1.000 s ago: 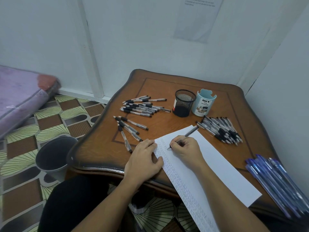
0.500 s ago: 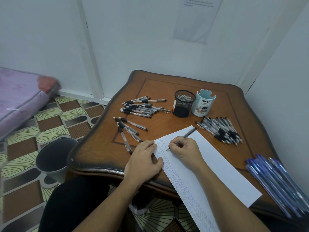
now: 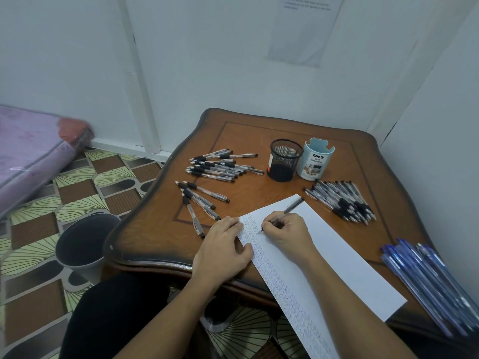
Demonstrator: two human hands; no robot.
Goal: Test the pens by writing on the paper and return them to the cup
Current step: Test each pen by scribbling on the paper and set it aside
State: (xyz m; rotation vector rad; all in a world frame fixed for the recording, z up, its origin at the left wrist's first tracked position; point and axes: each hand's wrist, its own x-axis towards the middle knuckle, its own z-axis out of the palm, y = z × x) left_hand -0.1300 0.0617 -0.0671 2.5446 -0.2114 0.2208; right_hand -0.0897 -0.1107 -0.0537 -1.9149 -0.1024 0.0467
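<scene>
Pen test: tip on paper.
Right hand (image 3: 286, 235) fingers pinch the pen (image 3: 293, 204), tip touching the paper (image 3: 337, 255) on the surface (image 3: 160, 229). Left hand (image 3: 221, 251) fingers lie flat, loosely spread, on the paper's left edge.

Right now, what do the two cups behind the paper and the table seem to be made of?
Black cup: open wire mesh you can see through, probably metal, matte black. Pale blue cup: smooth and opaque with a printed label, likely plastic, though coated card is possible. Table: wood or wood veneer, glossy brown, with visible grain.
</scene>
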